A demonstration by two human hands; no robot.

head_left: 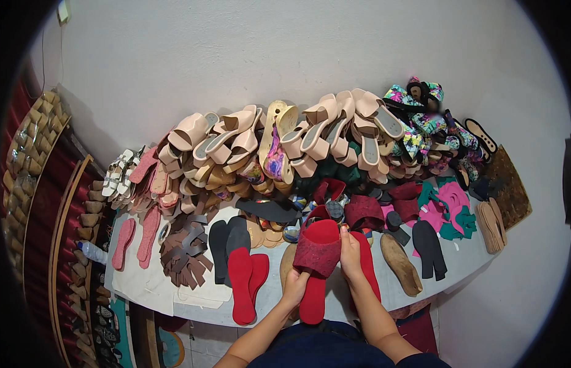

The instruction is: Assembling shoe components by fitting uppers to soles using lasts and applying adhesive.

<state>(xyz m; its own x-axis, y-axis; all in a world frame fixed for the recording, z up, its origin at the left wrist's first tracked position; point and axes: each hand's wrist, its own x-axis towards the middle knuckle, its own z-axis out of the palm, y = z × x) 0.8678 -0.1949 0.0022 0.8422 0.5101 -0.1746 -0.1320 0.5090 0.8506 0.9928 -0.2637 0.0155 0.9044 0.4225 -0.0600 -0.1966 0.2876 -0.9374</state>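
Near the front edge of the table I hold a slide sandal (pixel 318 251) with a bright red insole and a wide, dark red textured strap. My left hand (pixel 294 288) is closed on the strap's lower left edge, its thumb near the red sole. Along the strap's right side, the fingers of my right hand (pixel 351 250) grip the sandal, some hidden behind it. Left of the sandal lie red insoles (pixel 242 285) beside dark grey insoles (pixel 218 248). A further red insole (pixel 366 264) shows partly behind my right forearm.
Beige heeled sandals (pixel 322 122) are heaped along the wall, with patterned sandals (pixel 429 126) at the right. A wooden foot form (pixel 401 265), dark soles (pixel 428 248), brown strips (pixel 184 254) and pink scraps (pixel 454 202) lie on the table (pixel 205 314). Shelves of shoe forms (pixel 37 138) stand left.
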